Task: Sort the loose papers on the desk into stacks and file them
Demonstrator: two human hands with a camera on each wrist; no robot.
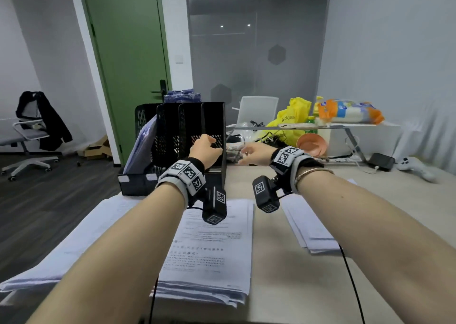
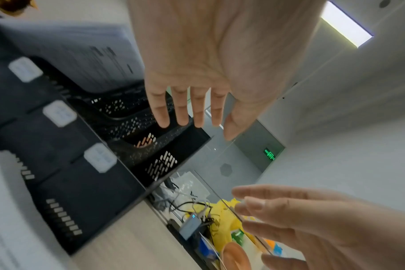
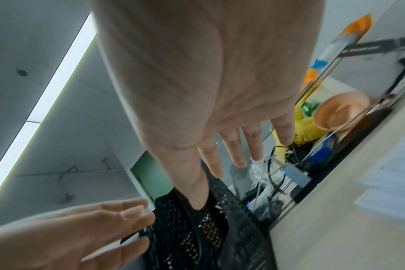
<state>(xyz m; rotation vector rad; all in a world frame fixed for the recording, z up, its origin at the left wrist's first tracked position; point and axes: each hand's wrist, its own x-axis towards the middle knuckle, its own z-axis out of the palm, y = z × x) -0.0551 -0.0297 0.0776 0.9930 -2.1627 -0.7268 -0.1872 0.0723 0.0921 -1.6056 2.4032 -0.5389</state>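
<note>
A black mesh file rack (image 1: 172, 136) with several upright slots stands at the desk's far left; its leftmost slot holds a sheaf of papers (image 1: 144, 143). My left hand (image 1: 206, 148) hovers in front of the rightmost slot, fingers straight and empty (image 2: 192, 102). My right hand (image 1: 254, 153) hangs just right of the rack, fingers spread and empty (image 3: 238, 146). Three paper stacks lie on the desk: a left stack (image 1: 74, 244), a middle printed stack (image 1: 212, 249) and a smaller right stack (image 1: 311, 227).
Behind the desk edge sit a tangle of cables (image 1: 269, 136), a yellow bag (image 1: 291, 118), an orange bowl (image 1: 312, 144) and a glass shelf (image 1: 345, 126) with packaged goods. An office chair (image 1: 29, 136) with a jacket stands at the left by the green door (image 1: 128, 52).
</note>
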